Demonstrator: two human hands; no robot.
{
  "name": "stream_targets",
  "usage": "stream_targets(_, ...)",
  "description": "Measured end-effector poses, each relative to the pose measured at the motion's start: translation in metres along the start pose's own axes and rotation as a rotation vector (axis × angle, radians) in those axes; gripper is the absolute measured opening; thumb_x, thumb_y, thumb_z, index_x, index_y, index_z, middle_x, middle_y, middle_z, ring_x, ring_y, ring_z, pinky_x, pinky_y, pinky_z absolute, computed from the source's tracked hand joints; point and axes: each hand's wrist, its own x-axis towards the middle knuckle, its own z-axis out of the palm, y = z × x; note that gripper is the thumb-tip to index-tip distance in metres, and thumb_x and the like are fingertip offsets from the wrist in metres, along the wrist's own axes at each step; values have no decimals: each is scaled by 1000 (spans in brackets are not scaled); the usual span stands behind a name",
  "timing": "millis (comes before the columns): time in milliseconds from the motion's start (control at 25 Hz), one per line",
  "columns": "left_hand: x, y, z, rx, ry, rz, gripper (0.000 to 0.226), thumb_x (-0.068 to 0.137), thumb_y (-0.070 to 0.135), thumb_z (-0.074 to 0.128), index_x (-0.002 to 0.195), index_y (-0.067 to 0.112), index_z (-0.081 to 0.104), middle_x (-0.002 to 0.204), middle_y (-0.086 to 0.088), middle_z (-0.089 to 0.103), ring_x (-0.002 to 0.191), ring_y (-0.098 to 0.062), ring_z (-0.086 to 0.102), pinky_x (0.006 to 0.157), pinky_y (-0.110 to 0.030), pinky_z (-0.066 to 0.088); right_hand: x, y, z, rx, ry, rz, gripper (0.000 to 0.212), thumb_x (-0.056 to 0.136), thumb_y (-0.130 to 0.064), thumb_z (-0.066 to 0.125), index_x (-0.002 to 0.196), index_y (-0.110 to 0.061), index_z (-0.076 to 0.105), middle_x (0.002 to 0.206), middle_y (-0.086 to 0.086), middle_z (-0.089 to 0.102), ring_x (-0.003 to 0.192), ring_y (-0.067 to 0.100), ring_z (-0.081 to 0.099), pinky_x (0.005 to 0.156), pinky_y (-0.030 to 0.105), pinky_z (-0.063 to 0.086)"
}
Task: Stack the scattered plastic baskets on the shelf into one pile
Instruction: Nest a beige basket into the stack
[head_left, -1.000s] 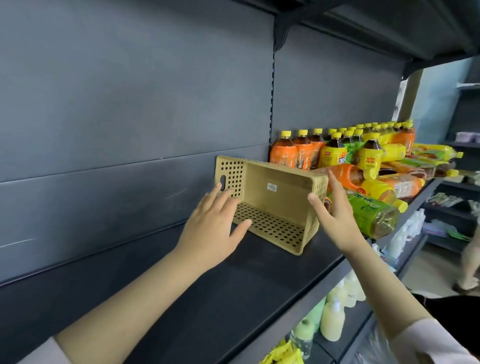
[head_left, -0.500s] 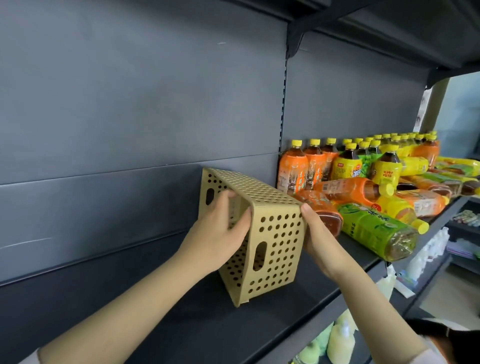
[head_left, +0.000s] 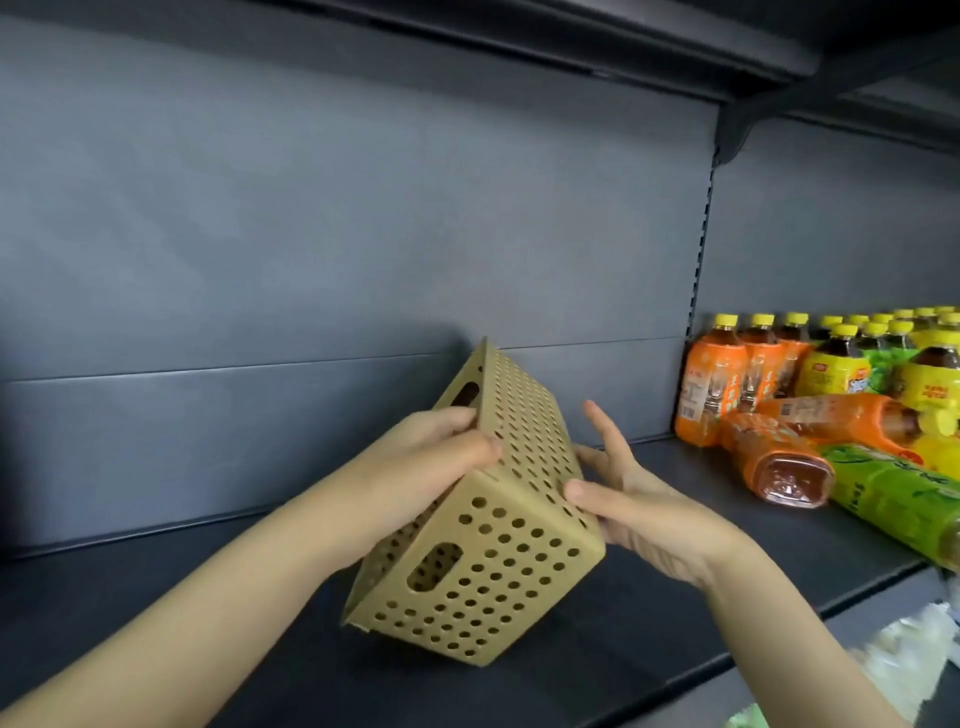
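A tan perforated plastic basket (head_left: 498, 561) is held tilted above the dark shelf (head_left: 675, 613), its opening turned down and to the left, one handle slot facing me. My left hand (head_left: 431, 467) grips its upper left edge with the thumb on the perforated bottom. My right hand (head_left: 639, 499) holds the right side, thumb pressed on the basket's corner and fingers spread behind it. No other basket is in view.
Orange, yellow and green drink bottles (head_left: 810, 410) stand and lie at the right end of the shelf. A grey back panel (head_left: 363, 234) rises behind and another shelf (head_left: 571, 36) hangs overhead. Pale packages (head_left: 914, 665) sit below the shelf edge at lower right.
The basket has been carried left, away from the bottles, and turned over further so its bottom faces up and right. Both hands stayed on it; the view shifted left.
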Motion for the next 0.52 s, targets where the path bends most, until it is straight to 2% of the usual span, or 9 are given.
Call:
stream_targets(80,-33,-7,-29,77,-15,35,29,96,14,49,108,31,70,99,11,77,91,-9,73,84,-31,55,13,-5,39,69,101,-7,136,57,-36,89,152,-49,-7,143,8,52,103,21,73,82,45,59)
stream_targets(160,-63,-16,-54,222,-10,95,28,97,14,49,108,32,68,99,14,76,91,-3,71,78,-25,55,23,-10,78,129,208,-55,126,63,-34,80,150,-52,-10,133,11,62,99,26,74,77,48,60)
stream_targets(280,-103,-29,-100,364,74,177,18,99,24,51,101,29,68,98,11,75,90,-4,70,85,-35,56,33,-20,129,216,385,-128,131,63,-37,79,149,-47,-20,132,0,61,104,23,71,83,53,59)
stream_targets(360,-129,-37,-134,400,155,202,18,99,27,52,102,30,69,97,12,74,90,-3,69,84,-33,55,32,-26,161,210,428,-168,128,61,-39,81,153,-45,-7,135,-4,57,110,19,67,82,52,59)
stream_targets(440,-150,-46,-162,507,199,265,20,99,29,52,104,30,71,98,15,71,96,-3,65,87,-34,51,28,-29,189,200,440,-205,103,63,-37,82,148,-37,24,133,1,60,111,19,67,82,51,59)
stream_targets(520,-160,-54,-184,659,321,363,22,96,30,55,108,26,73,109,16,64,113,-14,55,103,-40,42,25,-32,212,242,480,-282,89,58,-40,87,132,-28,40,130,6,63,109,19,68,83,48,59)
